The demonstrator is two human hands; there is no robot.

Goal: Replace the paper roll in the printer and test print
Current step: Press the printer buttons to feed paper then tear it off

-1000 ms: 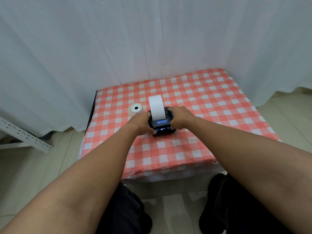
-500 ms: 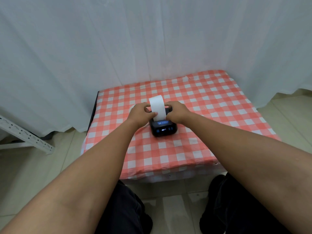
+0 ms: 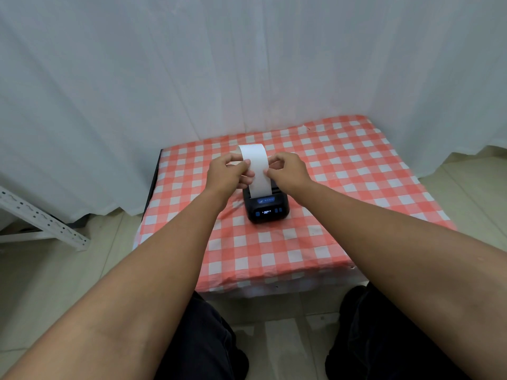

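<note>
A small black printer with a lit display stands in the middle of the checked table. A white paper strip rises upright out of its top slot. My left hand pinches the strip's left edge between thumb and fingers. On the other edge, at the same height, my right hand pinches the strip. Both hands hover above the printer's back. The spare paper roll seen earlier is hidden behind my left hand.
The red-and-white checked tablecloth covers a low table against a white curtain. A white perforated metal rail slants on the floor at the left. My dark-trousered legs sit below the table's front edge.
Both hands left the printer's sides and rose to the paper strip, pinching its two edges. The strip now stands a little taller above the printer.
</note>
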